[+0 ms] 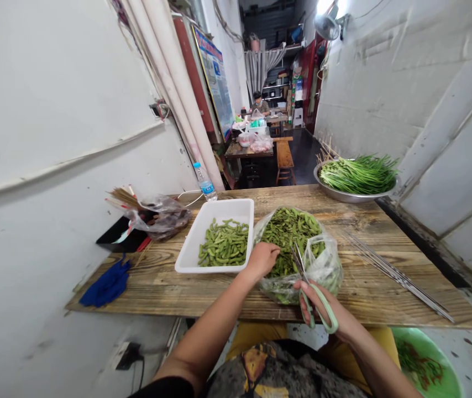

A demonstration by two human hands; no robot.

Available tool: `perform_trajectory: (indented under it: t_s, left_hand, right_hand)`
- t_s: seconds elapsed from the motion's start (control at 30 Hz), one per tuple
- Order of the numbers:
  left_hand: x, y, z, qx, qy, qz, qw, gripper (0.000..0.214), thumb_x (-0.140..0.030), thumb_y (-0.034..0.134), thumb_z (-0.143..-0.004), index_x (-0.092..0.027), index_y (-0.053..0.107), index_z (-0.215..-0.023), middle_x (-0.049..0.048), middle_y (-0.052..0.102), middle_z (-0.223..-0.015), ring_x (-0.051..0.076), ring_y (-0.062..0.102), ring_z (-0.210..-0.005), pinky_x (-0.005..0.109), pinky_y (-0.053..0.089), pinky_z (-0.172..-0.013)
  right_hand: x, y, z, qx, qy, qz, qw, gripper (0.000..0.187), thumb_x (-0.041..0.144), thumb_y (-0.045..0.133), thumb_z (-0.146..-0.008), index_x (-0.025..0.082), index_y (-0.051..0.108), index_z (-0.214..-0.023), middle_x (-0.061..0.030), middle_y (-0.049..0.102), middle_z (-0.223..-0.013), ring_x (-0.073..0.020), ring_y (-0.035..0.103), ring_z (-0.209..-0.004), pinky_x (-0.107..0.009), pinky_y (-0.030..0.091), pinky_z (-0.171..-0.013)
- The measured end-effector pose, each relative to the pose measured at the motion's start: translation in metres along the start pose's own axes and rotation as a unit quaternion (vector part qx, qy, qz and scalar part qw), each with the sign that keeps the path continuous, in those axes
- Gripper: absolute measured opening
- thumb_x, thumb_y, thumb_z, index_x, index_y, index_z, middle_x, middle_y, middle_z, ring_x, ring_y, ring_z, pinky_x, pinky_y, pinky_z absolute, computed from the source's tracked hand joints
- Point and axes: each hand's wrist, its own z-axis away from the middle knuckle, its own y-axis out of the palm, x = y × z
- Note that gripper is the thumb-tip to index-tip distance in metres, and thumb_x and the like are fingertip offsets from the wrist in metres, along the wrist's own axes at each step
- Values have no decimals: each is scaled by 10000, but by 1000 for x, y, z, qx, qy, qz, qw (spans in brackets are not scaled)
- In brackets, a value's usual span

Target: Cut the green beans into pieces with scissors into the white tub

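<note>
My left hand [262, 258] reaches into a clear plastic bag [323, 265] full of green edamame pods [289, 229]; its fingers are curled among the pods, and what they grip is hidden. My right hand [327, 309] holds green-handled scissors [313, 293] by the loops, blades pointing up over the bag. Just left of the bag stands a white rectangular tray [203, 232] holding trimmed green pods [224, 243]. Everything rests on a wooden table [368, 276] in front of me.
A metal bowl [344, 193] of long green stems sits at the far right. Metal skewers [397, 273] lie on the right. A water bottle [205, 181], a bag with sticks [157, 215] and a blue cloth [107, 284] are on the left. A green basin [426, 365] stands below right. A person sits far back.
</note>
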Motion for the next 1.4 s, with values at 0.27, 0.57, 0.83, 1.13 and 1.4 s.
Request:
perform_trajectory:
  t_s: [0.27,0.57,0.83,1.13,1.4]
  left_hand:
    - [-6,-8,14,24,-108,342,933,166,-304,640,-676,-148,686,-644,24,657,-615,102,500,-506,221,369,-508]
    - [-9,-13,14,103,-130,396,903,196,-314,695,-603,-131,637,-562,7,623,-538,62,450,-460,191,332,-468]
    - [-12,3,13,-9,-149,473,868,250,-330,740,-600,-118,620,-655,16,642,-599,68,526,-496,188,382,-486]
    - [-14,-1,14,-85,-66,486,867,255,-335,717,-646,-134,572,-706,14,674,-653,58,520,-450,178,373,-440]
    - [-14,4,20,-21,-87,445,891,294,-403,689,-666,-131,578,-649,-9,593,-468,95,527,-379,203,413,-393]
  right_hand:
    - [-9,-1,-10,22,-4,47,999,475,676,442,-787,210,443,-693,56,484,-484,-104,454,-398,-234,384,-419]
    - [-2,2,-7,24,-24,81,996,479,683,462,-769,213,440,-680,72,447,-429,-87,409,-340,-216,346,-360]
    - [-16,2,-15,-21,-15,30,999,468,674,506,-744,214,428,-708,93,419,-449,-68,378,-287,-193,312,-284]
    - [-10,1,-5,23,-48,55,997,455,643,411,-830,210,455,-699,31,501,-545,-119,497,-489,-252,453,-502]
    - [-1,1,-4,32,-61,89,994,447,639,407,-835,208,431,-720,52,472,-518,-97,454,-441,-232,400,-464]
